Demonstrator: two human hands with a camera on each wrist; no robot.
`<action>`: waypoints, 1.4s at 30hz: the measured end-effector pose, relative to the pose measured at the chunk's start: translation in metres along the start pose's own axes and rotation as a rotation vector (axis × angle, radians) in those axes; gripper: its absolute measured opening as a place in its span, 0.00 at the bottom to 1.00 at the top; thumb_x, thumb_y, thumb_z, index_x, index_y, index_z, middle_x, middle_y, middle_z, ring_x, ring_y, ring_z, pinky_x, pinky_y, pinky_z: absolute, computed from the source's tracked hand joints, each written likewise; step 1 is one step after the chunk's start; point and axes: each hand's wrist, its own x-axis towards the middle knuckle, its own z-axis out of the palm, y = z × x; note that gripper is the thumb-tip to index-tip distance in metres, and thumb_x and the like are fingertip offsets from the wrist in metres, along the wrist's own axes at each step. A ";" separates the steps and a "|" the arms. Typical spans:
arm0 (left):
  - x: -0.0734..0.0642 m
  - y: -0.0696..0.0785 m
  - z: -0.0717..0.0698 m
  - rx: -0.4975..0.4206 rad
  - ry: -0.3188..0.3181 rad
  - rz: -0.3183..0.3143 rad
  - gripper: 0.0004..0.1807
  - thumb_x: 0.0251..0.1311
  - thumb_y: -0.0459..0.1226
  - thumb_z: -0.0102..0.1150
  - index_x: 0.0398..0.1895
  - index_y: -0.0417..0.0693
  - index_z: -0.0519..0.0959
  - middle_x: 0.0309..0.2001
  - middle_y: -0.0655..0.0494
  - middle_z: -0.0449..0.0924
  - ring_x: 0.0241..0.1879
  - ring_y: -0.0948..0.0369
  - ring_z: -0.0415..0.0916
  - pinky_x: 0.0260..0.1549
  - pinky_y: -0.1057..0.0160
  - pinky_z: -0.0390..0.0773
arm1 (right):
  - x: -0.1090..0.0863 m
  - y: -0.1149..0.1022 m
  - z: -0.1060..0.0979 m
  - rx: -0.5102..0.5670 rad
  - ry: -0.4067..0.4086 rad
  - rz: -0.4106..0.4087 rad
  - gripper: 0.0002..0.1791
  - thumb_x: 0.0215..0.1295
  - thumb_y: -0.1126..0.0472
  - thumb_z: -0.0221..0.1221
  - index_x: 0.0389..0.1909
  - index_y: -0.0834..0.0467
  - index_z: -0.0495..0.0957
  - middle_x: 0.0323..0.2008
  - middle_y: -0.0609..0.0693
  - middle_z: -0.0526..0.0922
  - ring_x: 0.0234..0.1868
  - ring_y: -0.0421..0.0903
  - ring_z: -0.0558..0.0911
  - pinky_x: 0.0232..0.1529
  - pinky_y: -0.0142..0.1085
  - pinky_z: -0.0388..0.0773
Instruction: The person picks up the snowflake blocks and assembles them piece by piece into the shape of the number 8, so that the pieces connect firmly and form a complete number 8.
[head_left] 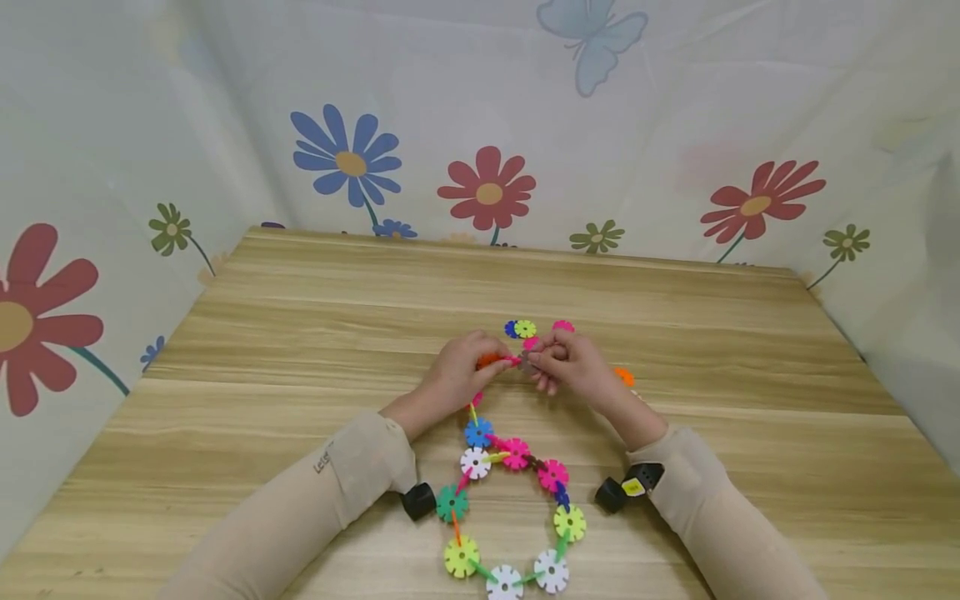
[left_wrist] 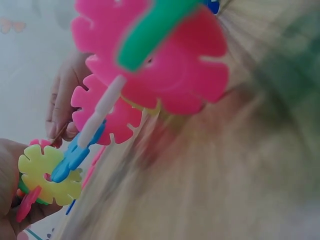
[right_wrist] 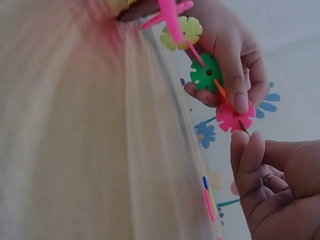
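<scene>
Notched plastic flower discs are slotted together into a chain. My left hand [head_left: 461,371] pinches a pink disc [right_wrist: 235,118] at its end between thumb and fingers. An orange disc [right_wrist: 221,91] and a green disc [right_wrist: 206,71] follow behind it, close to the palm. Edge-on between the thumb and fingertip of my right hand [right_wrist: 282,185] is a thin brown disc [right_wrist: 243,127], right at the pink one's edge. From the left hand the chain runs down to a blue disc [head_left: 478,432], which meets a ring of linked discs, including a white disc [head_left: 551,571], nearer my body.
Beyond the hands on the wooden table [head_left: 337,317] lie a loose yellow disc [head_left: 526,329], overlapping a dark blue disc [head_left: 512,329], and a pink disc [head_left: 563,326]. An orange disc [head_left: 624,377] lies beside the right wrist. A flower-printed cloth [head_left: 637,158] hangs behind the table.
</scene>
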 end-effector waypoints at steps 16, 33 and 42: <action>0.006 0.004 -0.003 -0.061 -0.077 -0.109 0.19 0.58 0.42 0.65 0.53 0.51 0.77 0.42 0.53 0.83 0.44 0.57 0.79 0.47 0.57 0.79 | 0.004 -0.005 0.008 -0.003 0.053 -0.003 0.11 0.68 0.66 0.56 0.45 0.69 0.74 0.28 0.62 0.82 0.21 0.40 0.78 0.24 0.30 0.79; 0.009 0.002 -0.002 -0.038 -0.133 -0.165 0.20 0.57 0.42 0.67 0.53 0.51 0.79 0.44 0.55 0.83 0.43 0.59 0.77 0.46 0.59 0.78 | 0.008 -0.005 -0.010 -0.343 0.187 -0.055 0.10 0.65 0.62 0.60 0.41 0.65 0.77 0.36 0.60 0.84 0.30 0.45 0.77 0.27 0.29 0.73; 0.007 0.004 -0.003 -0.037 -0.149 -0.184 0.21 0.58 0.42 0.66 0.55 0.49 0.78 0.46 0.54 0.83 0.46 0.58 0.78 0.50 0.58 0.78 | 0.006 -0.006 -0.030 -0.560 0.253 0.015 0.12 0.63 0.61 0.62 0.44 0.64 0.79 0.40 0.59 0.84 0.38 0.52 0.81 0.40 0.41 0.78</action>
